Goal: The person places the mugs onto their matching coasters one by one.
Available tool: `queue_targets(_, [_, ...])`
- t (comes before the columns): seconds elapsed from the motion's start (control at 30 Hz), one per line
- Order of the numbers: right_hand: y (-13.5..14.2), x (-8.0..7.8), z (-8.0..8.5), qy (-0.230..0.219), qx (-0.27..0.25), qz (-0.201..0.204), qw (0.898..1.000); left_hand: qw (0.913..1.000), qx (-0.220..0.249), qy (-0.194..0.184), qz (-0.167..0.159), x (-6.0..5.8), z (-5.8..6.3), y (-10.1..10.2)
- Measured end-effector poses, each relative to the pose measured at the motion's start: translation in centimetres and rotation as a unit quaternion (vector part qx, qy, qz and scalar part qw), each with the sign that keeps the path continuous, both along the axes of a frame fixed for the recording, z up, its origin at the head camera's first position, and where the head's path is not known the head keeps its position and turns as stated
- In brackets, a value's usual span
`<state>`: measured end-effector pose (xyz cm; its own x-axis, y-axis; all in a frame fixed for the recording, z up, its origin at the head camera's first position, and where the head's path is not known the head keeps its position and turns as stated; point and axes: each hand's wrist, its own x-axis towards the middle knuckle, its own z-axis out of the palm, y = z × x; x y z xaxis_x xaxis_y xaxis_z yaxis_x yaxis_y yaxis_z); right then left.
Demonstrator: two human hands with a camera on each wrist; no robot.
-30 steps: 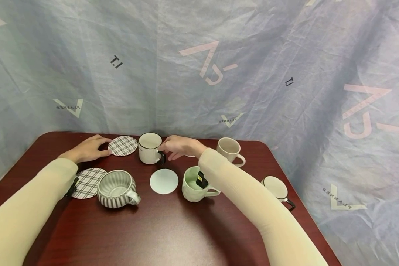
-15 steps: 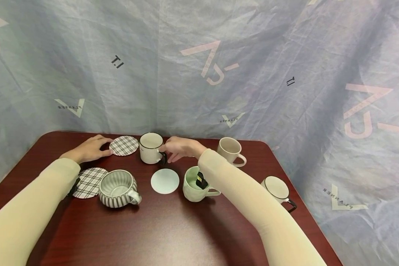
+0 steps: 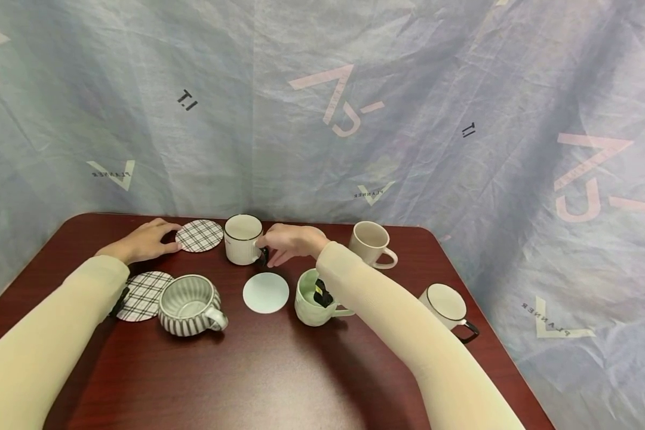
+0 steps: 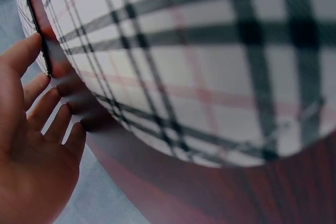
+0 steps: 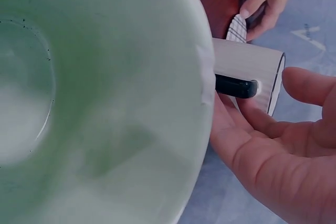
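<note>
My left hand (image 3: 145, 241) lies at the left edge of a round plaid coaster (image 3: 199, 236). In the left wrist view its thumb (image 4: 26, 51) is right at the coaster's dark rim, and the other fingers are extended and spread. My right hand (image 3: 295, 240) is beside a white dark-rimmed mug (image 3: 242, 245), on its handle side. In the right wrist view its fingers pass by the black handle (image 5: 233, 86), with the thumb apart near the rim. The green mug hides part of those fingers in that view.
Around the hands are a second plaid coaster (image 3: 144, 295), a ribbed grey mug (image 3: 187, 316), a plain pale coaster (image 3: 266, 292) and a green mug (image 3: 309, 312). Farther right stand a beige mug (image 3: 366, 242) and a white mug with black handle (image 3: 445, 304).
The right hand has lowered very slightly by the mug handle, and its forearm has shifted a little left. The left hand, mugs and coasters keep their places.
</note>
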<state>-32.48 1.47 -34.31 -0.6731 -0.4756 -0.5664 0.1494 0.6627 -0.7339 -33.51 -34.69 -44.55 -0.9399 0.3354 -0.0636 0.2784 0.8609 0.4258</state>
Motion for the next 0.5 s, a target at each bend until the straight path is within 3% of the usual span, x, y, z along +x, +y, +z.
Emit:
queue_targets(0.2, [-0.16,0.04,-0.24,-0.008,0.003,-0.005,1.000,1.0000,0.005,0.006,0.001,-0.11,-0.28,0.04])
queue_targets(0.5, [0.00,-0.22,-0.82,-0.001,0.003,0.019,1.000,1.0000,0.000,-0.006,0.001,0.02,0.02,-0.03])
